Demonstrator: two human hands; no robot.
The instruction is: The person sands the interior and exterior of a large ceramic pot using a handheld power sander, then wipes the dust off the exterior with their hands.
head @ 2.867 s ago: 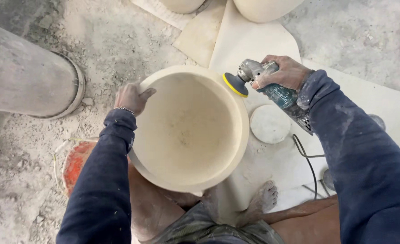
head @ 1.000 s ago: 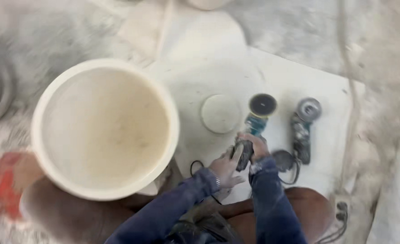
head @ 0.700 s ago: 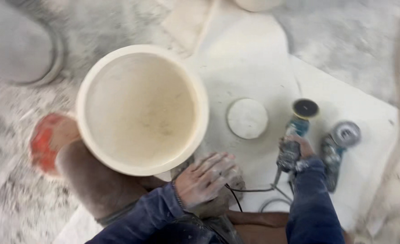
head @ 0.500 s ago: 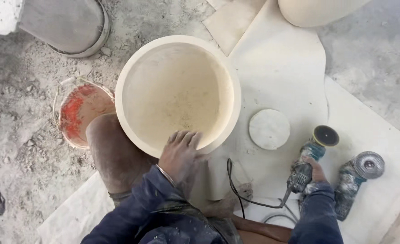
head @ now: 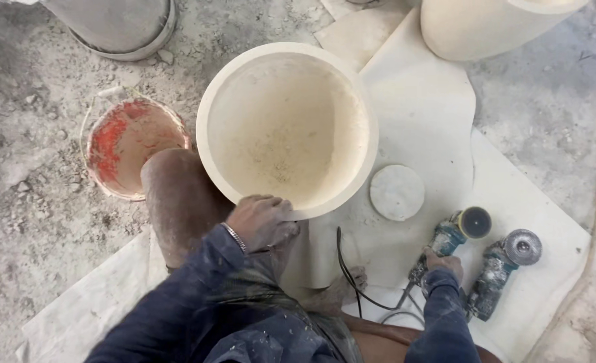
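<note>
A large cream stone bowl stands open side up between my knees. My left hand rests on its near rim, fingers curled over the edge. My right hand grips the body of a dusty angle grinder lying on the pale sheet, its yellow-edged disc pointing away from me. A second grinder with a grey disc lies just right of it, untouched. A round white pad lies between the bowl and the grinders.
A red-stained bucket sits left of my knee. Another cream stone vessel stands at the top right, a grey cylinder at the top left. A black cable loops near my foot. Dusty concrete surrounds the pale sheets.
The grinder has come off the bowl's rim and gone down onto the sheet at my right. My left hand shifted from the far rim to the near rim.
</note>
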